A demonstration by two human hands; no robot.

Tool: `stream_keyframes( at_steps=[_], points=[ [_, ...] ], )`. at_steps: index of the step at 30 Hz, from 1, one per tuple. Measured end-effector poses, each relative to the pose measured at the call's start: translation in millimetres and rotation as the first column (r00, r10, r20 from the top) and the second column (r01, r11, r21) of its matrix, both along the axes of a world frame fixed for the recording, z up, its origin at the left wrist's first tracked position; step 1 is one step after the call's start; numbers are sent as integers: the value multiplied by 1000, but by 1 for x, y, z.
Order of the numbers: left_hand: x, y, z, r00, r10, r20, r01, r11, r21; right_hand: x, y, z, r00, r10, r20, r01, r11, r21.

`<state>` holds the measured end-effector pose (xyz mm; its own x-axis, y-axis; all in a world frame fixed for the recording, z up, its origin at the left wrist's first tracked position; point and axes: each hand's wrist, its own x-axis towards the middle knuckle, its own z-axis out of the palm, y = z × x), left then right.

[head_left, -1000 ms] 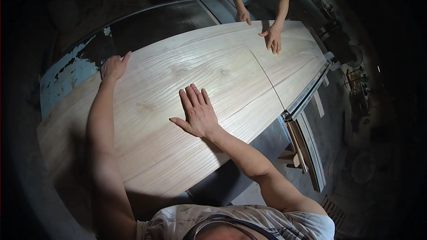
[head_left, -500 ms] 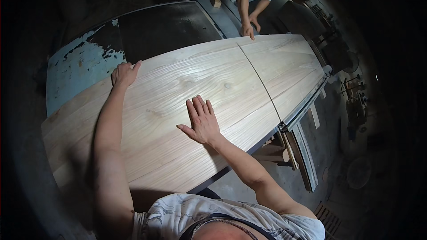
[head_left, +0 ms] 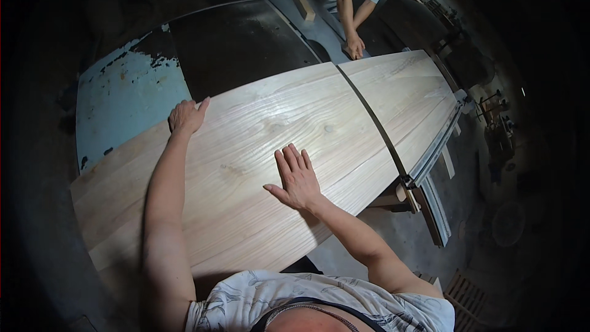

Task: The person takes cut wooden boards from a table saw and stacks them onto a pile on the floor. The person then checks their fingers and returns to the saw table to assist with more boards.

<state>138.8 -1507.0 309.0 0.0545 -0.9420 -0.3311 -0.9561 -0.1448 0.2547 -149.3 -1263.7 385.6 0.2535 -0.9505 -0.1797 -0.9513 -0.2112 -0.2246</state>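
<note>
A large pale wooden board [head_left: 246, 147] lies across the table in front of me. A dark gap separates it from a smaller wooden panel [head_left: 405, 98] on its right. My left hand [head_left: 188, 117] grips the board's far edge, thumb along the top and fingers curled over the side. My right hand [head_left: 297, 179] rests flat on the middle of the board, thumb spread away from the fingers. Across from me, a co-worker's hands [head_left: 354, 46] are together at the far edge of the smaller panel, near the gap.
Beyond the board lies a dark machine table [head_left: 239, 46] with a worn light-blue section [head_left: 132, 98]. A wooden block [head_left: 303, 6] sits near the co-worker. A metal rail [head_left: 435, 209] juts out at the right, and a slatted wooden piece [head_left: 465, 292] stands low at right.
The gap between the board and the smaller panel has widened. In the picture, both my hands and the board sit farther right and lower. The co-worker's hands have come closer together.
</note>
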Motion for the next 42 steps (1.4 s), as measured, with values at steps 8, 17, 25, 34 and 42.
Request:
stream_keyframes(
  at_steps=[8,17,25,34,42],
  points=[
    [-9,7,-14,997,-58,56,63,995,-82,-19,-3,-9,994,-27,102,30,999,-35],
    [106,130,-58,995,-35,91,81,816,-572,-49,27,-62,922,82,379,-39,992,-120],
    [297,323,1,595,688,416,-556,726,-405,-115,78,-70,708,-578,404,668,735,-118],
    [477,253,101,488,851,193,-872,485,64,2,-45,-100,-539,-782,314,204,240,949],
    [520,281,92,343,923,-173,-836,384,392,50,-87,-103,-601,-674,429,289,317,903]
  ],
)
